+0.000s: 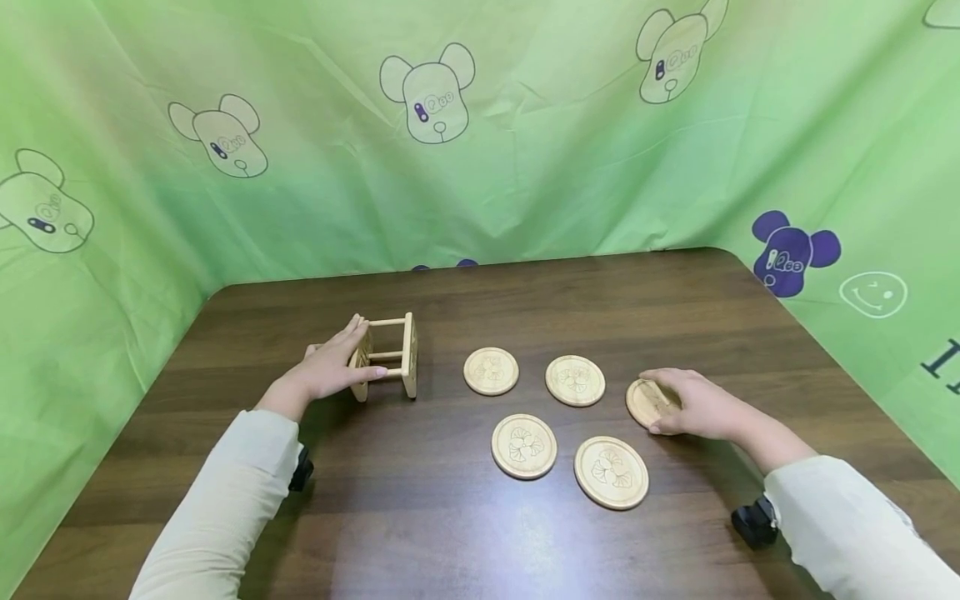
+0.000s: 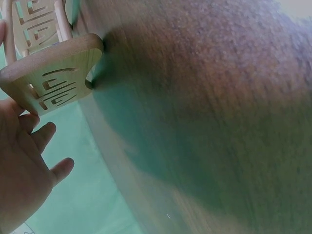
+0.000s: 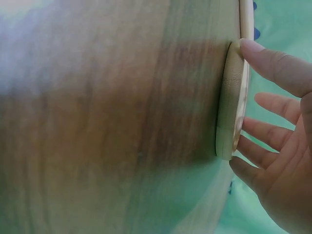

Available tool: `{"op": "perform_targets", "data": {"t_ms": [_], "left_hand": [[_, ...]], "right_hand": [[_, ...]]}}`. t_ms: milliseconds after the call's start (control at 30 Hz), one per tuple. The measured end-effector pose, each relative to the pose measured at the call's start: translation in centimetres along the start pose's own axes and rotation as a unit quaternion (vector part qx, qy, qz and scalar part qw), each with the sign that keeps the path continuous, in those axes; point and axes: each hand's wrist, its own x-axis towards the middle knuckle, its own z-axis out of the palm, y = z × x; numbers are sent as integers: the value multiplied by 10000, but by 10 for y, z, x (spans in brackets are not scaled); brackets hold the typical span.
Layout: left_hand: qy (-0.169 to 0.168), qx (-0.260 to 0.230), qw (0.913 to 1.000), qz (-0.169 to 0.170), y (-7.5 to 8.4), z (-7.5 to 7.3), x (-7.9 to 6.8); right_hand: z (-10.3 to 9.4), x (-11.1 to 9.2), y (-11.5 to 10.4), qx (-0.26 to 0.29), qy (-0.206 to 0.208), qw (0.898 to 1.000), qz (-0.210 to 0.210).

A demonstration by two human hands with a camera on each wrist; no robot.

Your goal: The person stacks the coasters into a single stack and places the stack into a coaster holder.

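Note:
My left hand (image 1: 330,364) holds a light wooden coaster rack (image 1: 410,354) by its left end panel, with the thumb reaching over the near rod. Cut-out slots in that panel show in the left wrist view, where the outer fingers (image 2: 62,170) stay loose beside it. Over on the right, my right hand (image 1: 697,404) spans a round wooden coaster (image 1: 643,402), thumb at one side of the rim and fingers at the other. The coaster (image 3: 229,102) is edge-on in the right wrist view, lying close along the tabletop; the hand hides part of its face.
Between the hands lie several more round coasters with engraved leaf patterns: a back-left coaster (image 1: 491,372), one beside it (image 1: 575,381), and two nearer ones (image 1: 524,447) (image 1: 611,472). A green printed cloth (image 1: 525,192) hangs around the brown wooden table (image 1: 420,517).

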Motion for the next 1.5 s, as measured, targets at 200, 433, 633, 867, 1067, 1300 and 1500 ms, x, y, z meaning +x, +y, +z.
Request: {"op": "perform_targets", "data": {"t_ms": [200, 433, 633, 867, 1067, 1300, 1500], "left_hand": [[21, -107, 9999, 22, 1, -1, 0], [31, -80, 10000, 38, 2, -1, -1], [15, -99, 9999, 55, 2, 0, -2], [18, -125, 9999, 40, 1, 0, -2], [-10, -149, 9999, 20, 1, 0, -2], [-11, -186, 9998, 21, 1, 0, -1], [-47, -244, 9997, 14, 0, 0, -1]], "right_hand": [[1, 0, 3, -25, -2, 10000, 23], [1, 0, 2, -66, 34, 9999, -71], [2, -2, 0, -118, 12, 9999, -89], [3, -1, 1, -158, -72, 9998, -25], [3, 1, 0, -172, -60, 9998, -60], [0, 8, -5, -118, -38, 9997, -204], [0, 14, -9, -80, -37, 9998, -205]]}}
